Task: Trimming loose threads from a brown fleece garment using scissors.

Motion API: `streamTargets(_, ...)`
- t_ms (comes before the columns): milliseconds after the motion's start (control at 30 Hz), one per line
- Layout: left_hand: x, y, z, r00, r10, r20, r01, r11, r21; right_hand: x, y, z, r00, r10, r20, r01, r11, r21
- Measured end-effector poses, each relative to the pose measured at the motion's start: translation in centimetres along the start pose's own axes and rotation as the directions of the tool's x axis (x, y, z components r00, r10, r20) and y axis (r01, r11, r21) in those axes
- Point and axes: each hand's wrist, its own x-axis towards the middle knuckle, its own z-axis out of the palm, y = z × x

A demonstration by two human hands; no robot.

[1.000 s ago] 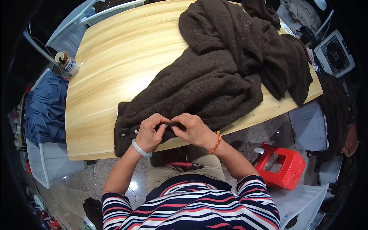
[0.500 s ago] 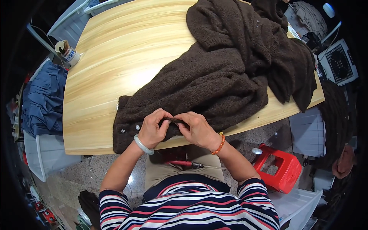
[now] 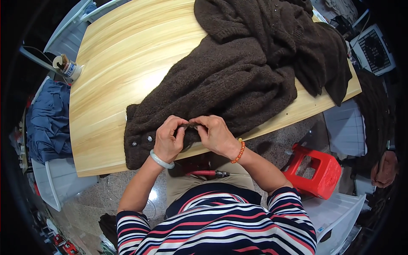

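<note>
A dark brown knitted garment lies in folds across the wooden table. Its near edge hangs by the table's front, with two shiny round buttons toward the left end. My left hand pinches that edge between thumb and fingers. Close beside it, my right hand grips the same edge, fingertips almost meeting the left ones. Whatever small part sits between the fingertips is hidden. On my lap rests a red-handled tool with a metal tip.
A cup of tools stands at the table's left edge. Blue cloth fills a bin at the left. To the right are a red stool, a pale bin and a white device with a dark grid.
My view has turned and shifted slightly, so the table and garment appear tilted. Both hands keep their pinch on the garment's edge, with the fingers shifting only a little.
</note>
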Motion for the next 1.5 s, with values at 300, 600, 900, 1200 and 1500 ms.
streamTargets(300,0.2,-0.6,-0.6,0.995,-0.016,0.095,0.017,1.0,-0.01,-0.3,0.2,0.1,0.997,-0.059,0.042,0.061,0.997,-0.048)
streamTargets(600,0.7,-1.2,-1.7,0.974,-0.075,0.212,0.111,0.98,-0.164,2.2,0.4,-3.1,0.928,-0.065,0.368,-0.005,0.983,0.185)
streamTargets(900,0.6,-1.3,-1.9,0.97,-0.088,0.228,0.145,0.958,-0.248,1.7,0.8,-2.0,0.933,0.132,0.334,-0.236,0.926,0.293)
streamTargets(1200,-1.4,1.3,-4.3,1.0,-0.004,-0.004,0.005,0.762,0.648,0.5,-2.2,-5.0,0.983,0.141,0.117,-0.158,0.976,0.152)
streamTargets(1500,-2.1,4.9,-5.5,0.997,0.073,-0.014,-0.073,0.995,-0.07,2.3,-1.0,-4.9,0.892,-0.431,0.139,0.45,0.815,-0.364)
